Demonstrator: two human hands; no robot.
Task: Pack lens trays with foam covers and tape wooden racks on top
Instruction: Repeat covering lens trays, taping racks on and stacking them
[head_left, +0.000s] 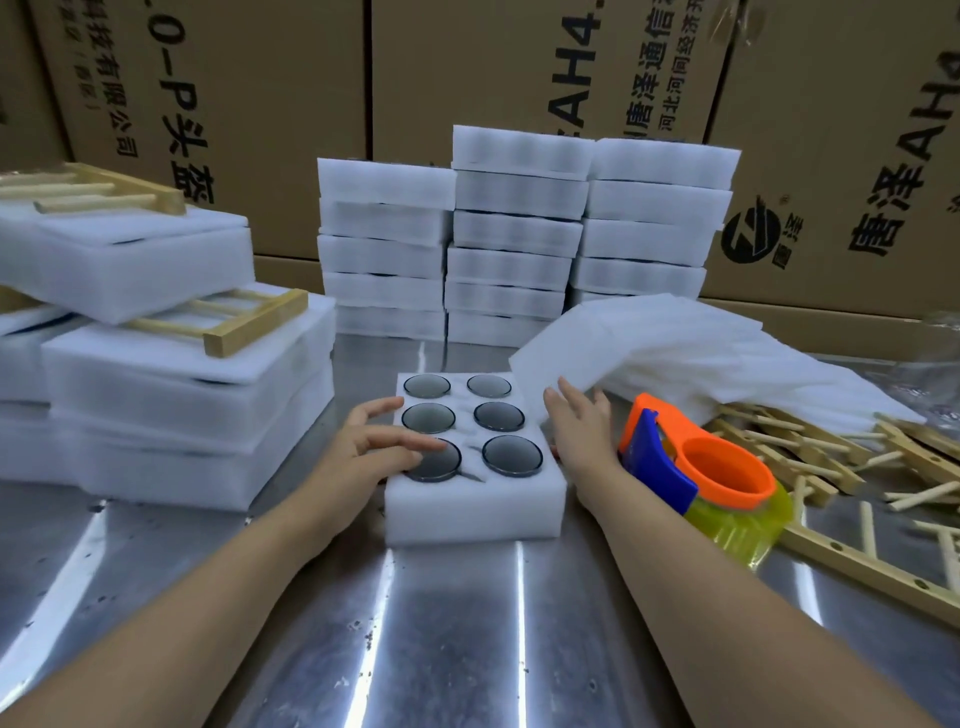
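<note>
Lens tray (475, 514) sits mid-desk, white foam block, uncovered, six dark round lenses (511, 455) in 2 cols of 3. Left hand (363, 447) lies on the tray's left side, fingers spread & relaxed, tips resting over the near-left lens, gripping nothing. Right hand (579, 421) is just beside the tray's right edge, fingers straight & together, pointing toward the loose heap of thin foam covers (675, 343); it holds nothing, and I can't tell if the tips touch the heap.

Tape dispenser (711, 467), orange/blue w/ a yellow guard, lies on the desk (441, 623) right next to the right wrist. Beyond it, far right, a scatter of wooden racks (810, 457), some partly under the foam covers. Back centre: three stacks of foam trays (514, 234), several high. Left side: packed trays (182, 384) piled up, wooden racks on top of them, one stack tilted. Cardboard boxes (260, 78) w/ black print wall off the back.
</note>
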